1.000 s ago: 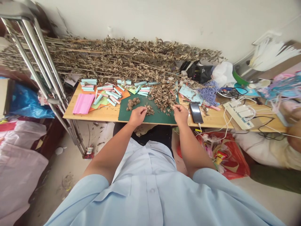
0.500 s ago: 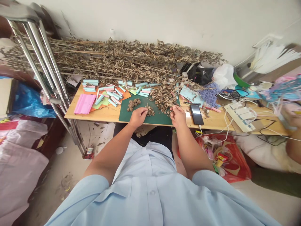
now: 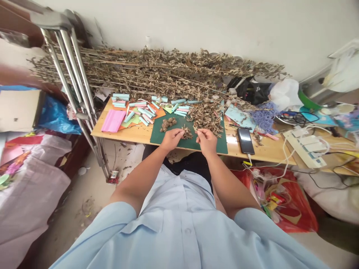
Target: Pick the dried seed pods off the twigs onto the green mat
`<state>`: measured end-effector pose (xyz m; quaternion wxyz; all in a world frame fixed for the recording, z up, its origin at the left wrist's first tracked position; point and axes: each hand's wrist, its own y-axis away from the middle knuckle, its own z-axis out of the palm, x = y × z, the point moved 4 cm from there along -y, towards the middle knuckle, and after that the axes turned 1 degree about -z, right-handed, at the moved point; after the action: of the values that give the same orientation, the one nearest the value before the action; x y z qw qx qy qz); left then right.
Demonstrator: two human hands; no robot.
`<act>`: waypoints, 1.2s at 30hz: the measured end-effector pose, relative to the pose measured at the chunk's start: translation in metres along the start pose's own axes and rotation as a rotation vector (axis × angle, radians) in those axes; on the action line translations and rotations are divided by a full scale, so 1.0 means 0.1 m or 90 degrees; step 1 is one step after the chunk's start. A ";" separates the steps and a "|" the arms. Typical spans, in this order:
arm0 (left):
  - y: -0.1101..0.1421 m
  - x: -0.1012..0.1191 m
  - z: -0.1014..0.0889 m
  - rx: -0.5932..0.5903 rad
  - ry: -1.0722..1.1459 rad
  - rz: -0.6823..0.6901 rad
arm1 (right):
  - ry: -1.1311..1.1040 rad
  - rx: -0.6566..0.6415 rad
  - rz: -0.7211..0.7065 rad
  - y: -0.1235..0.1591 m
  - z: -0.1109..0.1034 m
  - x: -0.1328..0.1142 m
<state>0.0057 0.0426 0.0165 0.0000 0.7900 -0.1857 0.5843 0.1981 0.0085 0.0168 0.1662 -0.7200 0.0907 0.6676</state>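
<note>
The dry, crumpled clump (image 3: 186, 133) sits over the smooth green mat (image 3: 156, 136), between both hands; left fingers (image 3: 179, 132) pinch its left edge. No long axis is clear. The right hand (image 3: 206, 142), slightly farther, has fingers closed together, contents indiscernible. Curled, brittle-looking leaves (image 3: 209, 117) and knobbly lumps (image 3: 168, 123) lie beyond.

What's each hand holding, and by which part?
The left hand pinches a small dried plant clump by its left edge; the right hand seems to pinch a leaf scrap, too small to tell by which part.
</note>
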 end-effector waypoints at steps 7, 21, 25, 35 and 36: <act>0.02 0.00 -0.03 -0.014 0.075 -0.004 | 0.108 -0.091 -0.064 0.14 0.39 0.01; 0.00 0.02 -0.04 0.024 0.027 0.010 | 0.073 -0.076 -0.074 0.12 0.39 0.16; -0.01 0.03 -0.03 0.007 0.006 0.016 | 0.004 -0.066 -0.076 0.09 0.40 0.12; -0.02 0.05 -0.03 -0.019 0.025 -0.002 | -0.039 -0.065 -0.040 -0.01 0.46 0.10; -0.02 0.06 -0.04 -0.020 0.035 -0.009 | -0.036 -0.059 -0.043 -0.03 0.46 0.11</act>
<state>0.0045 0.0435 0.0235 0.0215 0.7749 -0.1888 0.6028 0.1575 0.0283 0.0042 0.1580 -0.7102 0.0306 0.6854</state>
